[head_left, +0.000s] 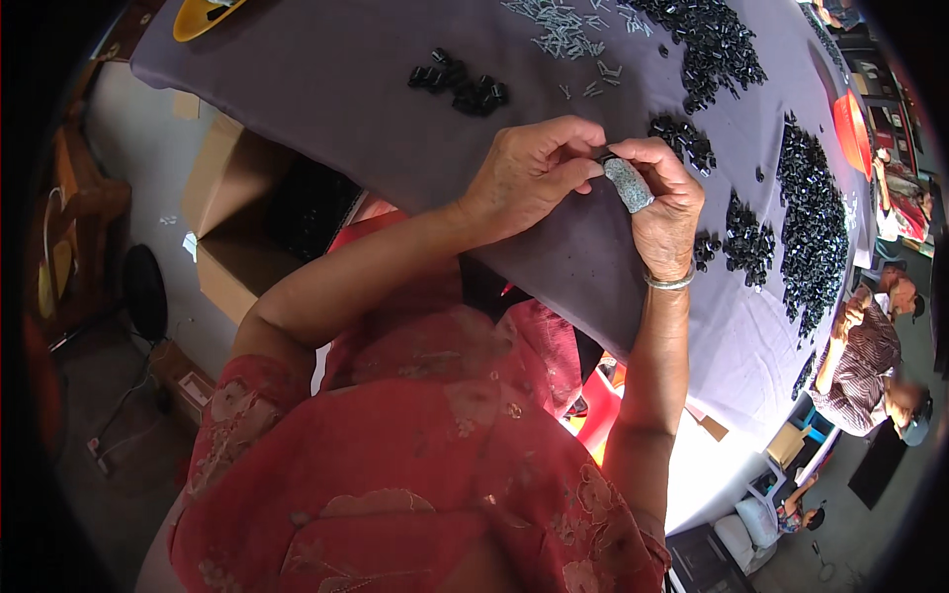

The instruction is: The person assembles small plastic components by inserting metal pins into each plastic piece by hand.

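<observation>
Left hand (529, 173): fingers curled narrow, pinching a small dark part (603, 155) at picture centre, above the bench (326, 89) draped in grey cloth. Right hand (664, 203): closed on the same part from 3 o'clock; thumb in a grey speckled sleeve (629, 185), silver bangle (669, 283) at the wrist. Black parts (813, 222): long heap at 3 o'clock; smaller cluster (461, 86) at 11 o'clock. Silver pins (563, 28): scattered at 12 o'clock. Cardboard box (232, 212): floor, 9 o'clock. Seated person (870, 356): 4 o'clock.
</observation>
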Demonstrator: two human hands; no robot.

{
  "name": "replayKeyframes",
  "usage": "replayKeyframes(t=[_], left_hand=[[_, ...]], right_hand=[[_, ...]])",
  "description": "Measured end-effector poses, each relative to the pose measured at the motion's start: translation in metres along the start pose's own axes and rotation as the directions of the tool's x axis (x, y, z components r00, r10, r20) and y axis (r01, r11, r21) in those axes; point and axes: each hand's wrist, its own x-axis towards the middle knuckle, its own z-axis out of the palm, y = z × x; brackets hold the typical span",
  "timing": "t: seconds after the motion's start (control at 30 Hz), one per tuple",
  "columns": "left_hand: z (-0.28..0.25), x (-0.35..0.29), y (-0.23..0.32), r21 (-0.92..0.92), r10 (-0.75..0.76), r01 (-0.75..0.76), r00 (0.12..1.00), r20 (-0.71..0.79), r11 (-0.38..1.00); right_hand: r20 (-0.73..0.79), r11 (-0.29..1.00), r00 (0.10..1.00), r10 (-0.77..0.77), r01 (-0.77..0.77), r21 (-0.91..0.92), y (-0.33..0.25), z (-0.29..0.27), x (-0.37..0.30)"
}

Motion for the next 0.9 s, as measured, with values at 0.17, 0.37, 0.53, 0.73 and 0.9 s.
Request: replayKeyframes(t=[0.17, 0.37, 0.53, 0.73, 0.9], left_hand=[[0.000, 0.000, -0.004, 0.073, 0.087, -0.087, 0.996, 0.013, 0.993], [0.003, 0.001, -0.006, 0.375, 0.282, -0.265, 0.959, 0.010, 0.888], [0.004, -0.001, -0.006, 0.680, 0.398, -0.327, 0.916, 0.056, 0.657], [0.002, -0.002, -0.007, 0.682, 0.346, -0.297, 0.936, 0.069, 0.668], [0.000, 0.000, -0.004, 0.604, 0.376, -0.324, 0.926, 0.043, 0.729]], right_hand=[[0.052, 0.999, 0.999, -0.015, 0.017, -0.047, 0.000, -0.006, 0.000], [0.069, 0.999, 0.998, 0.011, -0.008, -0.034, 0.004, -0.004, -0.002], [0.120, 0.974, 0.993, -0.018, 0.045, -0.224, 0.004, -0.003, -0.005], [0.112, 0.924, 0.993, 0.039, 0.007, -0.383, -0.011, 0.000, -0.005], [0.127, 0.897, 0.992, -0.028, 0.080, -0.434, -0.014, 0.003, -0.003]])
